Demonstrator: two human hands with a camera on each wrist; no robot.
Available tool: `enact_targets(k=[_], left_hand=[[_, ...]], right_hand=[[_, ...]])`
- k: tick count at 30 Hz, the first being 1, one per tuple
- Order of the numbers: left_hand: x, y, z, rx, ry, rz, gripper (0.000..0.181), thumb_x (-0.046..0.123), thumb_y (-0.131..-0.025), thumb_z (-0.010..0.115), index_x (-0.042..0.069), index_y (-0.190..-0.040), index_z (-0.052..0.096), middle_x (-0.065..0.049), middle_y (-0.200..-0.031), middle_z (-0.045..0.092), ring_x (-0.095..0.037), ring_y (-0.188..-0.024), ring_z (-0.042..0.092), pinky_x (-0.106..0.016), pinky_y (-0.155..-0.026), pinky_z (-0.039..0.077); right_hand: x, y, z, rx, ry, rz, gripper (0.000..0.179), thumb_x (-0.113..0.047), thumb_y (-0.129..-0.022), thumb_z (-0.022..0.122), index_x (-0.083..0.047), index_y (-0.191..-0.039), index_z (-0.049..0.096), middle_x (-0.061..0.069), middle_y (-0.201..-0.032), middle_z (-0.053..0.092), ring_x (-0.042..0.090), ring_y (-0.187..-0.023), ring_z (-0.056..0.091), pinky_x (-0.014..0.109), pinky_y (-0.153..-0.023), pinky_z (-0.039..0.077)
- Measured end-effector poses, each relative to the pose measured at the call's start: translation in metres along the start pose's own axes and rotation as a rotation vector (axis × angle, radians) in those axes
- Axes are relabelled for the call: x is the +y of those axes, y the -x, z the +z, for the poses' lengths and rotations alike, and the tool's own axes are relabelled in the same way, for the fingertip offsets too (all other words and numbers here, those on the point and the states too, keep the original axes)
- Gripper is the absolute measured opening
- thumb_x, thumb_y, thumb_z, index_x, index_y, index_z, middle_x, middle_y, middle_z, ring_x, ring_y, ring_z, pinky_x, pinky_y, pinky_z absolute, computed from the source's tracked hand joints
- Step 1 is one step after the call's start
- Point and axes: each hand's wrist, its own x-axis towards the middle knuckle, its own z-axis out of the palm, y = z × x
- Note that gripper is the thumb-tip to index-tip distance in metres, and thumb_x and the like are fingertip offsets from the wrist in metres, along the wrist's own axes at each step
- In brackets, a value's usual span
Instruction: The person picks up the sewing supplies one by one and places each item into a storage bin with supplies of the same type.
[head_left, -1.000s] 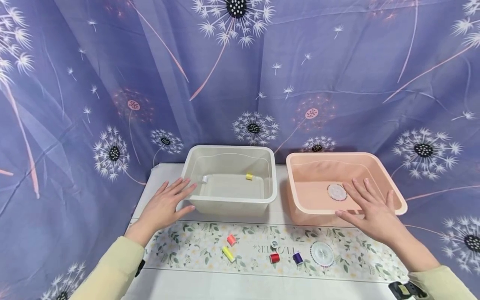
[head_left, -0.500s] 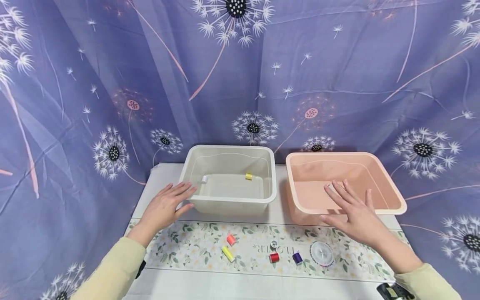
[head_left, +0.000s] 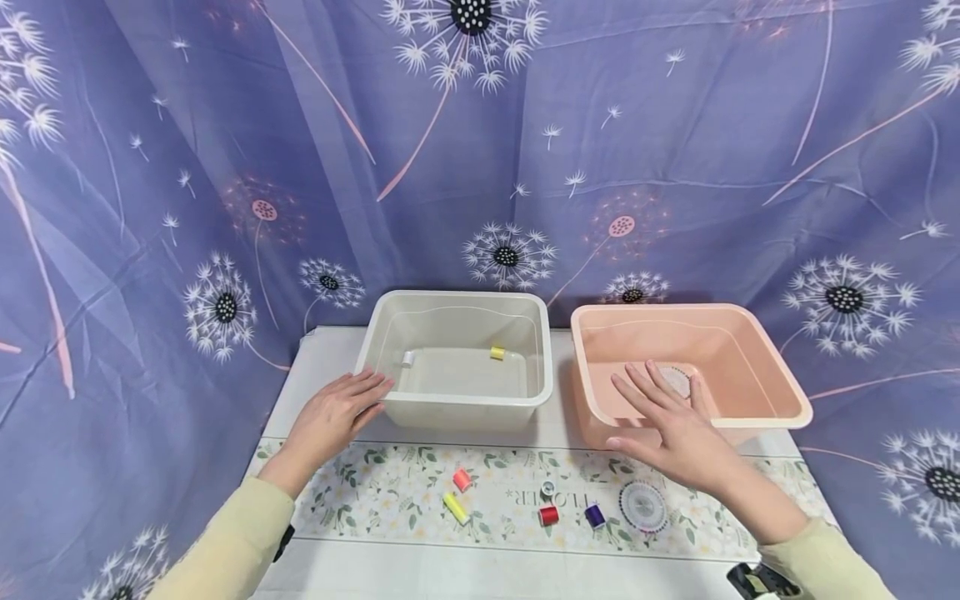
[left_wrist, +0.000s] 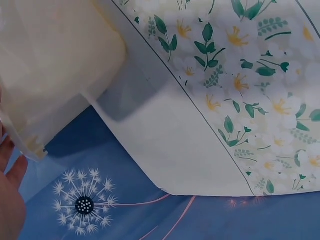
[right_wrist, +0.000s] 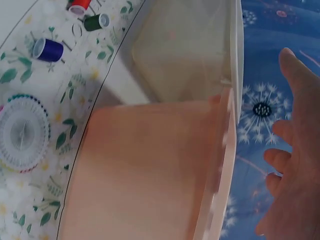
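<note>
My left hand (head_left: 330, 421) is at the left front corner of the grey bin (head_left: 457, 400), its fingers straight and right at the rim. Over the front rim of the pink bin (head_left: 690, 422) hovers my right hand (head_left: 682, 433), fingers spread and holding nothing. Inside the grey bin lie a white thread spool (head_left: 408, 358) and a yellow thread spool (head_left: 497, 352). A pin wheel (head_left: 677, 381) rests in the pink bin, partly hidden by my right fingers. In the right wrist view, my right hand (right_wrist: 300, 155) shows beyond the pink bin's rim.
On the flowered strip lie a coral spool (head_left: 462, 479), a bright yellow spool (head_left: 456, 508), a red spool (head_left: 549, 516), a dark green spool (right_wrist: 95, 22), a purple spool (head_left: 595, 516) and another pin wheel (head_left: 642, 507). A dandelion-patterned curtain (head_left: 420, 217) hangs behind the bins.
My right hand has moved left across the front of the pink bin, uncovering its right front rim. My left hand has sunk slightly at the grey bin's corner. The spools have not moved.
</note>
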Motion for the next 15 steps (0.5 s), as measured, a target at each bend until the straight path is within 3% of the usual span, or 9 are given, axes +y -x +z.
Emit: enact_targets(k=[8, 15], left_hand=[[0.001, -0.001, 0.004, 0.051, 0.004, 0.006, 0.046, 0.015, -0.091, 0.083, 0.006, -0.136, 0.074, -0.015, -0.130, 0.075, -0.037, -0.125, 0.070, -0.059, -0.110, 0.054], [0.000, -0.003, 0.006, 0.068, -0.005, 0.020, 0.044, 0.013, -0.091, 0.084, 0.006, -0.133, 0.076, -0.015, -0.125, 0.077, -0.037, -0.122, 0.071, -0.059, -0.108, 0.056]], right_hand=[[-0.019, -0.008, 0.007, -0.047, -0.022, -0.013, 0.087, -0.055, -0.096, 0.076, -0.020, -0.167, 0.040, 0.016, -0.172, 0.031, 0.048, -0.160, 0.021, 0.072, -0.126, -0.015], [-0.034, -0.014, 0.016, -0.066, -0.047, -0.061, 0.085, -0.058, -0.095, 0.075, -0.020, -0.165, 0.045, 0.013, -0.172, 0.034, 0.045, -0.161, 0.021, 0.075, -0.127, -0.008]])
